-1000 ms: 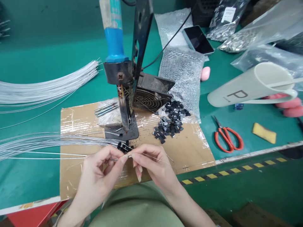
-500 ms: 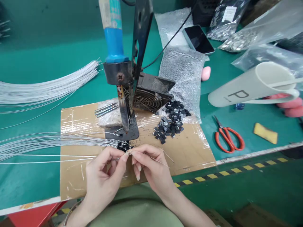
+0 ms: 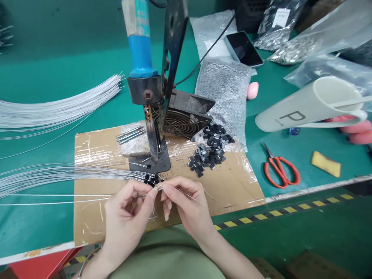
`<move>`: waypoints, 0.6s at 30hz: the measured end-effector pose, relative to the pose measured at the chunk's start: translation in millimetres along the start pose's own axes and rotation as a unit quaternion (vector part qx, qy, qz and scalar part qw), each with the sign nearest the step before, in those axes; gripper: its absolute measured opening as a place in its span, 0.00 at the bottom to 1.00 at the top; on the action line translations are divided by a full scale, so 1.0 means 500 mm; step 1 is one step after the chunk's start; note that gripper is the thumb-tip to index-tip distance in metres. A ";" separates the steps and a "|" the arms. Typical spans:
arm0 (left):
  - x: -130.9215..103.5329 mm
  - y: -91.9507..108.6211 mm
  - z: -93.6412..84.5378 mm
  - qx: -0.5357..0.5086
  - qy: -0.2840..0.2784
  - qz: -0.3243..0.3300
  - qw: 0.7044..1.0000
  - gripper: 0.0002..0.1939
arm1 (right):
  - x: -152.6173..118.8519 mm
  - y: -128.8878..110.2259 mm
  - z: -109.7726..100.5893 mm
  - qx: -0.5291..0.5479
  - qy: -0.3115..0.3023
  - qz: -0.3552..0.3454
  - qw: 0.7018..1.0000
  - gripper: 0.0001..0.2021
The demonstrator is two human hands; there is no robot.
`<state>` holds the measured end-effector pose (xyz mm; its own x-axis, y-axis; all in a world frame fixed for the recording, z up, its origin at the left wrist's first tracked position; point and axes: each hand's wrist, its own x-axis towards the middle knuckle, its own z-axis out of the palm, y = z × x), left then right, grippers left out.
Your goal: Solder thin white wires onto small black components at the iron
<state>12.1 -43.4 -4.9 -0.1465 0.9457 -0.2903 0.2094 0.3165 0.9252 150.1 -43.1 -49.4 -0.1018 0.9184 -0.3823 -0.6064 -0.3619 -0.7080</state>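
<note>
Thumb and index finger of my left hand [image 3: 128,217] are pinched on thin wires, which run off to the left. My right hand [image 3: 187,205] pinches thin wire right beside it, and the fingertips of both hands meet. Fine wire ends [image 3: 193,198] stick out past my right fingers. What lies exactly between the fingertips is too small to make out. Just behind my hands, a bundle of grey wires [image 3: 110,173] ends in small black connectors [image 3: 151,179]. A blue-handled soldering iron [image 3: 141,54] points down in its stand above the cardboard [image 3: 232,186].
A pile of black connectors [image 3: 207,153] lies right of the fan [image 3: 184,120]. White wires [image 3: 58,110] lie at the left. Red-handled scissors [image 3: 281,170], a yellow sponge [image 3: 326,164], a white mug [image 3: 308,104] and a phone [image 3: 243,48] are on the right.
The two wires trailing left from my left hand have shifted slightly down. Both hands stay nearly in place, with the right fingers and the wire ends moved a little.
</note>
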 end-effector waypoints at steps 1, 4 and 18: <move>-0.001 -0.003 0.000 0.005 0.002 0.004 1.000 0.08 | 0.000 0.001 0.001 0.003 0.003 0.000 1.000 0.09; -0.003 -0.013 0.001 0.012 0.008 0.015 1.000 0.08 | -0.002 0.008 0.003 0.008 0.010 -0.012 1.000 0.08; 0.001 0.000 0.011 -0.031 0.042 0.017 0.998 0.07 | -0.002 0.007 0.004 0.000 0.002 -0.053 0.999 0.09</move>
<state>17.2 -42.5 -6.5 -0.2221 0.9452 -0.2395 0.1560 0.2769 0.9481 146.6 -45.2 -50.4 -0.0344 0.9507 -0.3082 -0.6133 -0.2636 -0.7445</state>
